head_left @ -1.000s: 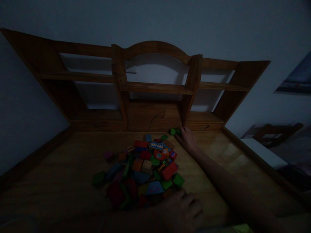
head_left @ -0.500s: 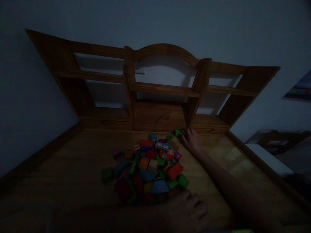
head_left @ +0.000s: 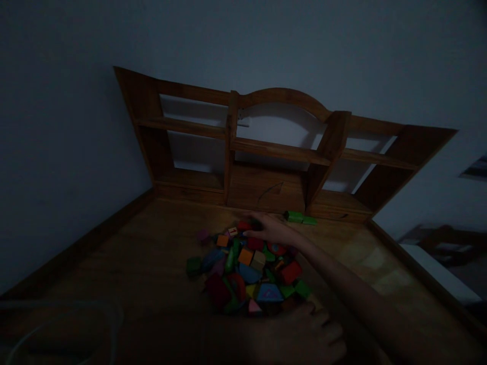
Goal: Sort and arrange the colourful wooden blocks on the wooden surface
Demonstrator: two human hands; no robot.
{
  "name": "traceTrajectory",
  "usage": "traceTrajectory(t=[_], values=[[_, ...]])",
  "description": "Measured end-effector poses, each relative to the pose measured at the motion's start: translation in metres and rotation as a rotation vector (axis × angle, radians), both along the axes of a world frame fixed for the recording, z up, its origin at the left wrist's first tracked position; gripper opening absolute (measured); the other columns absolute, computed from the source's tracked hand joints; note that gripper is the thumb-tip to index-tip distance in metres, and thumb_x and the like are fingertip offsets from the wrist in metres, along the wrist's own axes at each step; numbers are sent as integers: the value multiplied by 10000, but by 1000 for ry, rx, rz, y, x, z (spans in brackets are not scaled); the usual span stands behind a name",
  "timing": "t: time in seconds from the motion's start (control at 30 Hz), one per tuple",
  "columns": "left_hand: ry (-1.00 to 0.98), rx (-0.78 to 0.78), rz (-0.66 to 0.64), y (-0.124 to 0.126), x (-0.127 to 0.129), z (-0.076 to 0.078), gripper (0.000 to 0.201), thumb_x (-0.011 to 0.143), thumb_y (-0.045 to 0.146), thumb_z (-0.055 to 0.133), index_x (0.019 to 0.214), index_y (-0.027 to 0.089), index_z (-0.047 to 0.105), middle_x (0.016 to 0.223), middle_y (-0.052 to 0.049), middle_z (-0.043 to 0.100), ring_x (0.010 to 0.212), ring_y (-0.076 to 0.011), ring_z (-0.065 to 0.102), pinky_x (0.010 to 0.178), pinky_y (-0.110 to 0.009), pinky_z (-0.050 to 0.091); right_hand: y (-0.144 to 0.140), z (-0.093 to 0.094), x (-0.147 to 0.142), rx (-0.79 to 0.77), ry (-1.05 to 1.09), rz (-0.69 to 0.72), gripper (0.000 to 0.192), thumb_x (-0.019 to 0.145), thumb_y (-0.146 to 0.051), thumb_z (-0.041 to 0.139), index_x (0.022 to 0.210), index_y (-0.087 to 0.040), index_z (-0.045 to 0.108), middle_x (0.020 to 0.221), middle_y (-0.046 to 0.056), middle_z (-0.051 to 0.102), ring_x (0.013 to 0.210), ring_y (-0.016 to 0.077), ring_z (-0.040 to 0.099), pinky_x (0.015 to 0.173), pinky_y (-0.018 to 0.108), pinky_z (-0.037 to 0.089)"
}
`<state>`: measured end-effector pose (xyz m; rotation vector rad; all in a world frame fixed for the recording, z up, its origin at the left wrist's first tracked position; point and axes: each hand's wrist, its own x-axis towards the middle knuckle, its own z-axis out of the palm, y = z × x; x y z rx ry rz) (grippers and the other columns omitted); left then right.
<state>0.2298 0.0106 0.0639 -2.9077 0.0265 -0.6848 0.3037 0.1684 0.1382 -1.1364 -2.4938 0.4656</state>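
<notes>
Our hands are well apart from each other at the pile of toy blocks (head_left: 249, 272) on the wooden tabletop (head_left: 167, 230). Our right hand (head_left: 274, 229) is over the pile's far side, thumb and fingers parted beside a red block (head_left: 243, 225); we cannot tell whether they press on it. Our left hand (head_left: 304, 335) lies at the near right edge of the pile, fingers loosely bent, and it is too dark for us to tell whether they hold anything.

Two green blocks (head_left: 294, 217) sit at the far right, separate from the pile and near the foot of the wooden shelf unit (head_left: 268, 190), lined up end to end with their long axes running left to right. Within the pile, a long green block (head_left: 232, 256) points from near to far, its far end leaning slightly right.

Our right forearm (head_left: 342, 274) slants in from the near right, palm down, with the fingers pointing left. Our left forearm (head_left: 232, 337) crosses from the left along the near side, its fingers toward the right.
</notes>
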Motion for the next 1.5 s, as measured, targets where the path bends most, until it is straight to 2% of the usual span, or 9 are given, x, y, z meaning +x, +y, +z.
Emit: traceTrajectory(t=[0.2, 0.33, 0.43, 0.6, 0.87, 1.0, 1.2, 1.37, 1.5], values=[[-9, 26, -10, 1, -1, -2, 125, 932, 201, 563, 901, 162, 678, 941, -54, 511, 787, -198, 529, 598, -339, 378, 31, 5, -11, -314, -152, 105, 537, 799, -473, 764, 1263, -223, 662, 1189, 46, 720, 1052, 252, 673, 878, 321, 513], [9, 34, -38, 2, -3, 1, 158, 932, 214, 568, 842, 168, 688, 934, -69, 510, 801, -205, 533, 609, -330, 371, 40, 4, -12, -318, -154, 136, 412, 771, -432, 784, 1111, -206, 728, 979, 4, 755, 881, 205, 688, 731, 259, 494], [11, 33, -25, 1, -3, 0, 124, 920, 211, 590, 867, 167, 694, 950, -70, 515, 832, -211, 537, 630, -336, 385, 39, 4, -13, -295, -148, 118, 430, 759, -441, 796, 1106, -195, 736, 958, 8, 759, 848, 206, 693, 693, 253, 486], [-36, 29, -10, 0, 1, -6, 56, 889, 197, 635, 878, 155, 670, 924, -53, 501, 812, -213, 527, 662, -359, 394, 32, 3, -14, -210, -109, 72, 521, 738, -443, 827, 1184, -197, 723, 1063, 33, 763, 957, 245, 704, 781, 285, 501], [-46, 35, -28, 2, 2, -7, 76, 918, 196, 589, 929, 144, 642, 921, -51, 507, 777, -201, 532, 638, -347, 376, 24, -4, -11, -171, 9, 39, 441, 770, -370, 821, 1183, -241, 736, 1106, 17, 766, 1017, 244, 705, 875, 310, 505], [-46, 30, -20, 1, 1, -6, 111, 942, 212, 553, 961, 150, 643, 924, -50, 513, 796, -196, 543, 656, -346, 386, 19, 0, -12, -147, -32, -7, 405, 784, -381, 805, 1169, -272, 746, 1097, -7, 768, 1020, 248, 706, 874, 306, 511], [-52, 19, -6, -1, 2, -9, 99, 941, 202, 560, 960, 153, 644, 924, -56, 529, 792, -200, 547, 655, -361, 395, 17, -3, -12, -93, -145, -27, 362, 894, -501, 673, 1124, -236, 757, 1088, 36, 757, 989, 260, 701, 832, 322, 522], [-43, 12, -22, 0, 4, -13, 103, 941, 198, 559, 990, 152, 637, 924, -50, 514, 810, -205, 557, 634, -349, 391, 10, -9, -8, -45, -80, 71, 417, 981, -526, 545, 1207, -219, 715, 1228, 77, 697, 1129, 250, 644, 964, 347, 492], [-36, 33, -26, 2, 0, -7, 132, 953, 200, 542, 1028, 148, 638, 961, -57, 521, 832, -215, 561, 709, -377, 418, 0, -8, 0, -91, -32, 63, 423, 1001, -546, 494, 1233, -261, 702, 1314, 57, 654, 1221, 249, 594, 1028, 373, 470]])
